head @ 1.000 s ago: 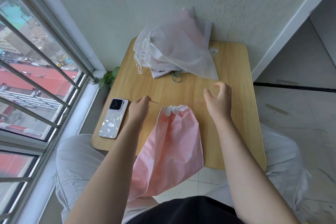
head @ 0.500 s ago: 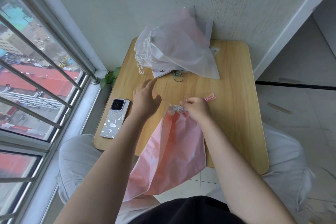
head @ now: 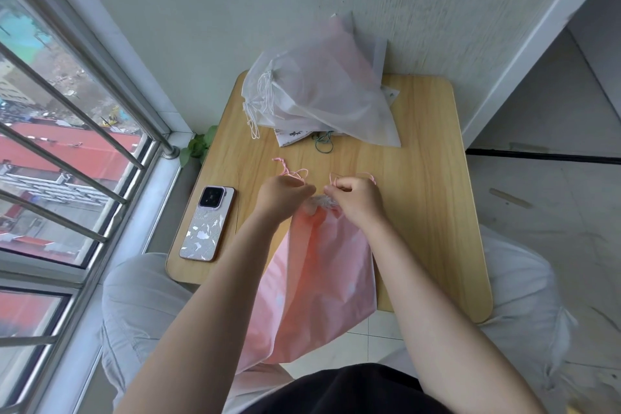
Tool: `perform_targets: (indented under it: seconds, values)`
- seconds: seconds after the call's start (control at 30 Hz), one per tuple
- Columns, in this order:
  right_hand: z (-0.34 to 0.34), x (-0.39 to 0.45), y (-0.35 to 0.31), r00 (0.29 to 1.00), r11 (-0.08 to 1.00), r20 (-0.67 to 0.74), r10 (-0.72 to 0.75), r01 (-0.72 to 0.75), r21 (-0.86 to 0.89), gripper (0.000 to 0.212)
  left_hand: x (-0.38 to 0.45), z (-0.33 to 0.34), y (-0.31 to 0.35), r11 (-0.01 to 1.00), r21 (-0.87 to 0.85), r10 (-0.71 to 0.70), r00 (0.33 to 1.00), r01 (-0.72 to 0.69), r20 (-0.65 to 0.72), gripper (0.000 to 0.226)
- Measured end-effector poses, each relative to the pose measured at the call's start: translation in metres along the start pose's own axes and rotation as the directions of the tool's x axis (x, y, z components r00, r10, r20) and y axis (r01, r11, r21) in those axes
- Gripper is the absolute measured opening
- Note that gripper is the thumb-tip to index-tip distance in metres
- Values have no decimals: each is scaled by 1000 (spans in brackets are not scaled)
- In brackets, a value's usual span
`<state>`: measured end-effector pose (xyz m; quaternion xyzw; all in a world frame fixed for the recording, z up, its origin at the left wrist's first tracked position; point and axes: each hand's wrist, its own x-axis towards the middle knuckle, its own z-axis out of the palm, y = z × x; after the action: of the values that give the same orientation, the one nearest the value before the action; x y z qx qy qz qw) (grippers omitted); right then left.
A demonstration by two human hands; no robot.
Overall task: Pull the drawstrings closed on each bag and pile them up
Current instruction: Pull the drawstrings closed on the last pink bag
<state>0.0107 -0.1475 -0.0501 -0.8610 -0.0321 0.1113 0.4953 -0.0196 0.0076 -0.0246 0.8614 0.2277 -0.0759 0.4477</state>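
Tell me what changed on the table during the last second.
Both hands came together at the pink bag's gathered mouth: left hand and right hand now pinch its pink drawstrings. The white bag pile and phone stayed put.

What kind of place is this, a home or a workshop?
Probably a home, perhaps an enclosed balcony high in a flat: a small wooden table against the wall, a barred window overlooking rooftops, a tiled floor, and a phone lying on the table.

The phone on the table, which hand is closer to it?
Left. The left hand is just to the right of the phone, with bare table between. The right hand is farther right, past the pink bag's gathered top.
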Motion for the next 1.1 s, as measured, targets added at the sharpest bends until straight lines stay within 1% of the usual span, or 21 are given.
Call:
perform_targets:
  seconds: [0.07,0.1,0.17,0.23,0.27,0.33,0.43,0.5,0.6,0.73,0.8,0.87,0.93,1.0,1.07,1.1]
  values:
    - [1,-1,-1,1000,1000,25,-5,6,-21,46,-3,-4,8,994,-91,50,998,-53,-31,34]
    - [3,-1,-2,999,999,38,-6,7,-35,43,-6,-6,13,986,-147,76,997,-80,-32,27]
    - [4,-3,-4,999,996,45,-10,13,-84,39,-10,-9,23,956,-264,135,991,-130,-1,22]
    - [3,-4,-7,999,994,33,4,-1,-106,37,-16,-12,32,932,-332,177,982,-144,69,24]
    - [1,-4,-9,1000,995,21,18,-16,-94,32,-16,-11,33,933,-332,180,979,-139,96,25]
    - [-4,-1,-11,998,998,-29,56,-56,9,16,-14,-10,33,964,-233,152,983,-124,106,26]
    - [-14,4,-20,993,978,-106,61,-38,207,12,-9,-9,32,991,-56,131,985,-125,114,25]
    - [-18,6,-33,996,965,-88,19,5,264,9,-9,-9,37,989,7,144,977,-147,155,24]
    - [-20,8,-52,999,951,-24,-46,51,305,9,-14,-9,48,986,-27,164,954,-163,249,25]
    - [-22,11,-64,985,960,83,-152,127,249,8,-20,-9,53,975,-119,215,939,-189,268,25]
    - [-24,13,-63,981,970,110,-161,137,202,12,-19,-10,51,971,-168,210,937,-168,280,25]
    - [-27,16,-58,986,988,106,-128,118,95,24,-15,-14,46,971,-207,176,944,-120,280,28]
    - [-34,17,-53,993,995,90,-78,83,-56,34,-10,-16,40,967,-239,149,953,-85,264,32]
    - [-43,16,-49,997,988,75,-35,46,-148,35,-6,-17,35,963,-263,133,962,-67,240,32]
    - [-52,13,-49,990,987,138,6,16,-159,31,-3,-17,32,953,-299,113,968,-41,225,30]
    - [-56,11,-49,977,988,210,28,5,-155,28,-2,-16,31,947,-321,105,969,-30,222,28]
